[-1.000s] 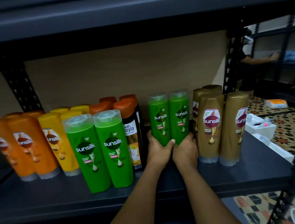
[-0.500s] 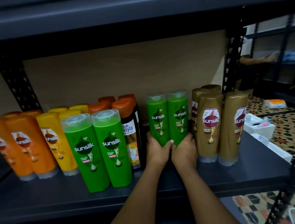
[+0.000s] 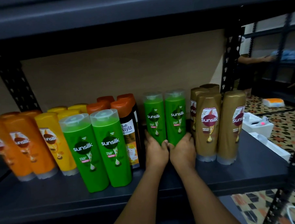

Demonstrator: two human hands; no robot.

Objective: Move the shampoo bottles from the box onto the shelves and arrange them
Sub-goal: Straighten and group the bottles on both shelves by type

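The dark grey metal shelf (image 3: 247,166) carries rows of upright plastic shampoo bottles sorted by colour: orange bottles (image 3: 26,147) at the far left, yellow bottles (image 3: 51,141) next, a front pair of large green clear-capped bottles (image 3: 97,151), black bottles with orange caps (image 3: 129,129) behind them, and gold-brown bottles (image 3: 210,126) to the right. Between the black and gold groups stand two green bottles with clear flip caps (image 3: 165,117), side by side and touching, set toward the back of the shelf, labels facing out. The left hand (image 3: 156,152) curls round the base of the left one and the right hand (image 3: 183,151) round the base of the right one, thumbs meeting in front. The gap is tight, so a sideways nudge could likely knock the gold-brown bottles or the black ones over. Gripped so low, the tall pair could also tip backwards if pushed too fast.
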